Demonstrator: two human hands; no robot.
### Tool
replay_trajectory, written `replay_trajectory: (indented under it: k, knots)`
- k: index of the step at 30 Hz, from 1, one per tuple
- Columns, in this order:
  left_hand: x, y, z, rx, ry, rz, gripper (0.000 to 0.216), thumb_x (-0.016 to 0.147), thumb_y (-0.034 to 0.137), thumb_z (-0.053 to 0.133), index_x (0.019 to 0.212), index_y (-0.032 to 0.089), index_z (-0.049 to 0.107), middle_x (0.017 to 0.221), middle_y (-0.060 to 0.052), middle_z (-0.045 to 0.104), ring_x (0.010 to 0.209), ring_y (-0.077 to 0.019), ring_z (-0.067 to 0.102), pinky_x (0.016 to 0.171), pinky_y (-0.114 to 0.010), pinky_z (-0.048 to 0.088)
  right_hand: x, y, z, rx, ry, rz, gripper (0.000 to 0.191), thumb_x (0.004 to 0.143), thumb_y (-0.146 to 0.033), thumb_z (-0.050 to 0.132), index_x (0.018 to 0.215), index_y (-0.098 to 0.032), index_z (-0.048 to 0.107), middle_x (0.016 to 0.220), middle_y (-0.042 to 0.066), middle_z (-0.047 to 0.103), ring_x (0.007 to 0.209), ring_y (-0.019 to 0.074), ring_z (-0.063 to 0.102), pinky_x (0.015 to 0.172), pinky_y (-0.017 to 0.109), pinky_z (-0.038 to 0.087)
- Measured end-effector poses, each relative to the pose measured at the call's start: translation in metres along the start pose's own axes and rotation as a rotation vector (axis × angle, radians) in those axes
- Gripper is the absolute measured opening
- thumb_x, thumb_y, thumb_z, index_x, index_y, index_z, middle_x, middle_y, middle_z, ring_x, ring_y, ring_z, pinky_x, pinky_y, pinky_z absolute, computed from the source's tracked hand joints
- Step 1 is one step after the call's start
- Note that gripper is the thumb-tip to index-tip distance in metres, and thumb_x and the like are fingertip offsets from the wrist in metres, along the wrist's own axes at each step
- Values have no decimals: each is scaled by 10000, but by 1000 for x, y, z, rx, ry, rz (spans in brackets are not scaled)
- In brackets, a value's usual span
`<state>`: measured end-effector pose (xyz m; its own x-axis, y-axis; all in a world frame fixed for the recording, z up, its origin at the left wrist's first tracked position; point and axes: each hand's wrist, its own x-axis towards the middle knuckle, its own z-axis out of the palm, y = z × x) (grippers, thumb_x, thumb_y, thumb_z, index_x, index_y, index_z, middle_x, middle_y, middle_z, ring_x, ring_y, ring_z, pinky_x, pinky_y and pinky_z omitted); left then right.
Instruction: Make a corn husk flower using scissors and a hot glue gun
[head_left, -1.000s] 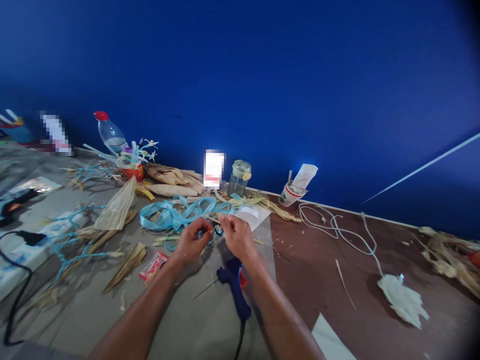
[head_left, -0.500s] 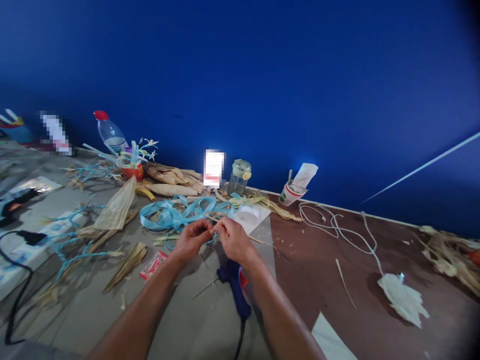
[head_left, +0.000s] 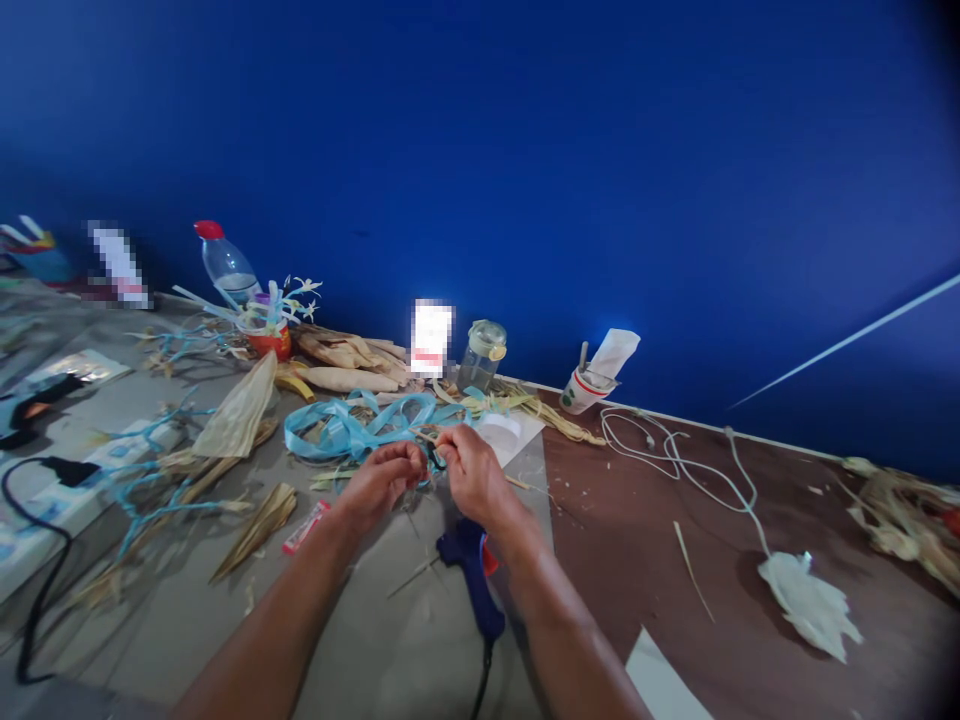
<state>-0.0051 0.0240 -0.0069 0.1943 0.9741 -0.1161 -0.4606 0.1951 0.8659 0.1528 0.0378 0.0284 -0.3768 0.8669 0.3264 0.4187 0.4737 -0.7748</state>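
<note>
My left hand [head_left: 382,482] is closed, its fingertips pinched, just in front of a loose coil of light blue ribbon [head_left: 319,430]. My right hand [head_left: 476,470] is closed too, thumb and finger pressed together, a short gap from the left. What the fingertips hold is too small and too covered to make out. Below the right hand a dark blue glue gun [head_left: 474,575] lies on the table, its cord running toward me. A red and white packet [head_left: 306,527] is partly covered by my left forearm.
Dried husks [head_left: 345,355] and a red cup [head_left: 270,338] with pale flowers stand along the blue wall. Nearby are a clear jar [head_left: 481,358] and a paper cup [head_left: 587,390]. A power strip [head_left: 71,510] lies left; a white cable [head_left: 739,495] crosses the right side.
My hands have moved slightly apart; before, their fingertips met. The view has shifted a little, so the things on the table appear slightly further right.
</note>
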Motion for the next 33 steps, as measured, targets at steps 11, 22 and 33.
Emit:
replay_trajectory:
  k: [11, 22, 33]
  knots:
    - [2, -7, 6, 39, -4, 94, 279, 657, 382, 789, 741, 144, 672, 666, -12, 573, 624, -111, 485, 627, -249, 398, 2, -8, -5, 63, -25, 66, 137, 862, -165, 447, 760, -201, 531, 743, 13, 581, 735, 152, 539, 697, 253, 396]
    - [3, -11, 1, 87, -42, 89, 269, 703, 375, 749, 644, 143, 626, 596, 12, 525, 606, -102, 448, 627, -241, 361, 0, -5, 4, -1, -25, 2, 154, 876, -150, 453, 766, -184, 555, 767, 33, 609, 757, 155, 564, 711, 249, 413]
    - [3, -4, 0, 275, 18, 188, 238, 692, 370, 741, 663, 154, 645, 654, 3, 557, 635, -116, 470, 612, -247, 373, 0, -4, 9, -195, -8, 258, 370, 951, -369, 415, 639, -199, 519, 600, 20, 582, 575, 139, 532, 558, 243, 303]
